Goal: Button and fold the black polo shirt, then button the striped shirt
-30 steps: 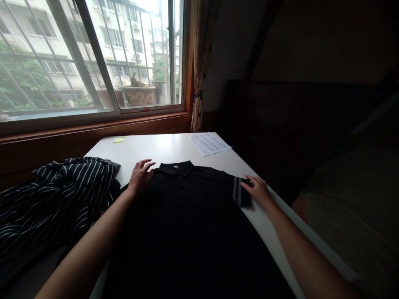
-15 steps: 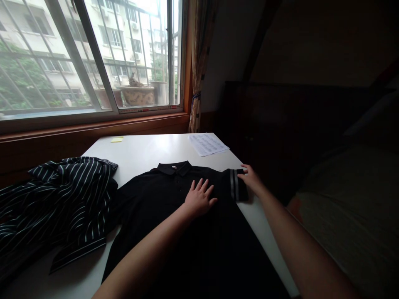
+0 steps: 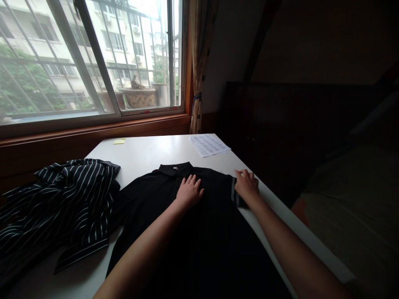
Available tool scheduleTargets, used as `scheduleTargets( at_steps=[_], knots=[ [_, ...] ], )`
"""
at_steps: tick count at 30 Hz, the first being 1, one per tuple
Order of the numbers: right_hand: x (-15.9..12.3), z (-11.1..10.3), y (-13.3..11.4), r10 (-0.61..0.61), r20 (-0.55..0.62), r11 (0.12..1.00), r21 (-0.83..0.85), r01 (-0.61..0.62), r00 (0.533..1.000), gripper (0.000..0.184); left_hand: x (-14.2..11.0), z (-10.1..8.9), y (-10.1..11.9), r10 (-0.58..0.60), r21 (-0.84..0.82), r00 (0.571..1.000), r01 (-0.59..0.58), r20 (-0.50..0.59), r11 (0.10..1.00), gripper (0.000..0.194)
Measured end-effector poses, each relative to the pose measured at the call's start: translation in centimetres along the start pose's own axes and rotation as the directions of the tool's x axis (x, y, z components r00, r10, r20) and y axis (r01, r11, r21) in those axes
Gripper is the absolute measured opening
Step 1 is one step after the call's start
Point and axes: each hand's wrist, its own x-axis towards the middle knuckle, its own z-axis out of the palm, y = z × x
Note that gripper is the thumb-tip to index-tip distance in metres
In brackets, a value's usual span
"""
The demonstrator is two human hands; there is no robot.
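A black short-sleeved polo shirt [image 3: 205, 236] lies spread out on a white table [image 3: 146, 145], its collar towards the window. My left hand [image 3: 189, 191] rests flat on the shirt's chest, just below the collar, with its fingers stretched out. At the right sleeve [image 3: 233, 191], which has grey stripes near its cuff, my right hand [image 3: 247, 185] lies over the cuff. Its fingers are loosely bent and apart, and part of the cuff is hidden beneath it.
A crumpled black-and-white striped garment [image 3: 71, 203] is heaped at the left of the table. Printed sheets [image 3: 209, 145] and a yellow sticky note [image 3: 119, 141] lie towards the far edge. Beyond stands a barred window [image 3: 140, 54] beside a tied curtain [image 3: 197, 83].
My left hand has slid slightly left and up across the chest. My right hand has shifted onto the sleeve's cuff, and its fingers are more bent than before.
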Motion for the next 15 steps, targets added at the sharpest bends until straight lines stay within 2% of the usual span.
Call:
scheduleTargets(
  at_steps=[3, 5, 8, 10, 12, 15],
  knots=[
    [-0.1, -0.3, -3.4, -0.194, -0.022, 0.981, -0.017, 0.194, 0.981, 0.048, -0.7, -1.3, -0.2, 0.076, -0.011, 0.996, -0.077, -0.041, 0.997, 0.034],
    [-0.1, -0.1, -6.4, -0.28, 0.031, 0.96, 0.044, 0.278, 0.96, 0.048, -1.6, -2.8, -1.0, 0.057, 0.003, 0.996, -0.057, -0.073, 0.998, 0.03],
    [-0.2, 1.1, -11.0, -0.348, 0.136, 0.934, 0.14, 0.33, 0.928, 0.051, -3.4, -5.3, -3.6, -0.075, 0.04, 0.985, 0.083, -0.156, 0.996, 0.035],
    [-0.5, 2.2, -13.6, -0.379, 0.211, 0.921, 0.182, 0.345, 0.901, 0.057, -5.0, -6.4, -6.0, -0.222, 0.082, 0.951, 0.244, -0.216, 0.966, 0.036],
    [-0.8, 3.2, -15.3, -0.389, 0.291, 0.918, 0.203, 0.341, 0.874, 0.064, -6.6, -6.9, -8.8, -0.313, 0.131, 0.929, 0.341, -0.197, 0.931, 0.034],
    [-0.8, 4.3, -15.9, -0.402, 0.366, 0.914, 0.215, 0.344, 0.839, 0.074, -8.3, -6.7, -12.6, -0.384, 0.193, 0.922, 0.385, -0.045, 0.902, 0.051]
  ],
)
